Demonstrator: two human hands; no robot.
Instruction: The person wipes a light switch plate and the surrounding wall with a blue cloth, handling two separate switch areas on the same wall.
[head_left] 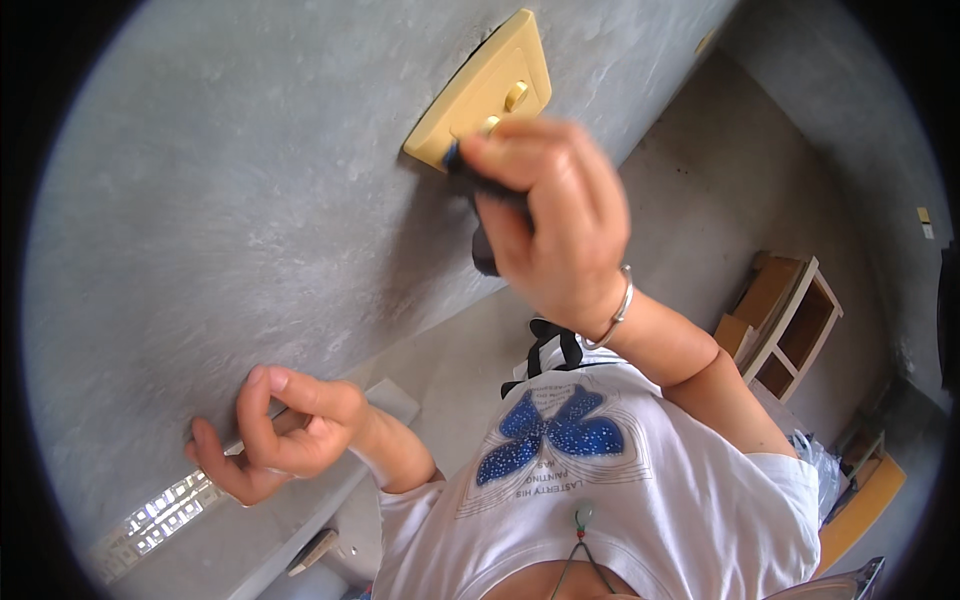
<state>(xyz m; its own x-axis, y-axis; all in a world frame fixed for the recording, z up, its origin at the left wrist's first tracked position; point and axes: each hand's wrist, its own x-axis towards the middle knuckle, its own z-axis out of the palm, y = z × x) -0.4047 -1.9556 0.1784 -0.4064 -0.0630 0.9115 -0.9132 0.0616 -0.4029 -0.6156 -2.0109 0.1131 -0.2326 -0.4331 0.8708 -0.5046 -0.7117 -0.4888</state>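
A yellow wall plate (478,85) with two round gold knobs is on the grey wall (210,210), a dark gap showing along its upper left edge. My right hand (560,210), slightly blurred, is wrapped round a dark handheld tool (486,250). The tool's bluish tip meets or nearly meets the plate's lower edge; its exact kind is unclear. Lower left, my left hand (300,430) is raised close to the wall, thumb and forefinger pinched together and the other fingers curled. Anything in that pinch is too small or hidden to make out.
A wooden cabinet frame (790,325) stands on the floor at right, with a clear plastic bag (820,470) and a yellowish board (862,510) below it. A pale ledge (310,525) runs along the lower left. Black straps (548,350) hang by my shirt.
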